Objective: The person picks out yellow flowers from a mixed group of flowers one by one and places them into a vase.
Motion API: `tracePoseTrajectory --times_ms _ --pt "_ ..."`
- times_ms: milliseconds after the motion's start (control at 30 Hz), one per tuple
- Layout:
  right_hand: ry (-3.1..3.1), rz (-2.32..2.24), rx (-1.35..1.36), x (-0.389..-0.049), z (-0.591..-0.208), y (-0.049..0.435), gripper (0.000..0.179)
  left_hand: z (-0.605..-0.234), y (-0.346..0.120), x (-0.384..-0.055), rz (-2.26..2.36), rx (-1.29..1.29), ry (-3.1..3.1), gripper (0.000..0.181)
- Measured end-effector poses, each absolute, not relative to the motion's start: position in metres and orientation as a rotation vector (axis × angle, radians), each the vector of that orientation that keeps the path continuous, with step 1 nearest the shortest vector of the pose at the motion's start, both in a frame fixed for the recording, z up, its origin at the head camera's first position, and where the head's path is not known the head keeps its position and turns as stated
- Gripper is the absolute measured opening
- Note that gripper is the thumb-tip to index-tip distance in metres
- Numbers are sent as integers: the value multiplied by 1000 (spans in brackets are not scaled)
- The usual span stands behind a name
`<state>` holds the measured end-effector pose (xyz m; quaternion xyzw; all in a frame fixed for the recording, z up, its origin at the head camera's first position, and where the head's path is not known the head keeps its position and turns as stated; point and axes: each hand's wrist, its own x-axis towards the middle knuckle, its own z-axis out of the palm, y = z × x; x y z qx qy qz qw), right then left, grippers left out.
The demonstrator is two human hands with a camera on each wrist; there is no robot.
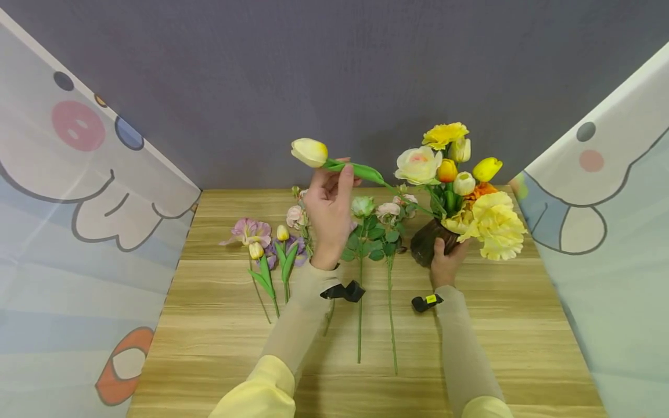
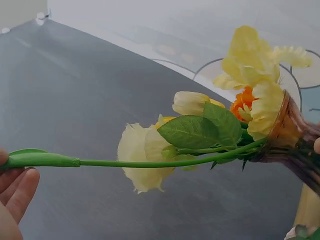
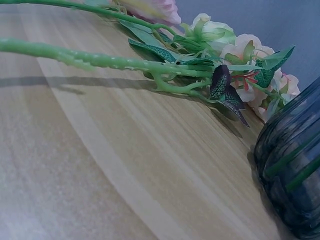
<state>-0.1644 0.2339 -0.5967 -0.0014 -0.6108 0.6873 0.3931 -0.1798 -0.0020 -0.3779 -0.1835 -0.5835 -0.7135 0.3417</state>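
My left hand (image 1: 330, 206) pinches a pale yellow tulip (image 1: 310, 152) by its green leaf and upper stem, the bloom pointing left. Its long stem (image 2: 125, 163) runs right to the mouth of a dark, ribbed glass vase (image 1: 424, 242). With curled fingers, my right hand (image 1: 448, 264) grips the side of that vase. Out of its mouth rise a cream rose (image 1: 418, 165), a yellow daisy-like flower (image 1: 444, 135), several tulips, an orange flower (image 1: 483, 190) and a large ruffled yellow bloom (image 1: 496, 226). In the right wrist view, stems show through the vase wall (image 3: 295, 165).
On the wooden table (image 1: 209, 360) lie two small yellow tulips (image 1: 283, 233), a pinkish-purple flower (image 1: 250, 231) and a purple one (image 1: 299, 249) at left. Nearer the vase lie a green rose (image 1: 363, 206) and pink roses (image 1: 388, 212). A grey wall (image 1: 261, 87) stands behind.
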Motion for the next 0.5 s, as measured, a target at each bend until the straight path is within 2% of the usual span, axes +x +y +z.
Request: tracePoseTrajectory --times_ms 133,367,500 --pt "-1555 1724 16 -166 -599 235 86 -377 4 -180 -1754 -521 -1601 18" --pt "-1594 1701 -8 -176 -625 247 95 -394 26 -176 -1713 -579 -1734 19" --pt "-1577 1702 -4 -175 -622 245 95 -392 32 -177 -1725 -604 -1738 19"
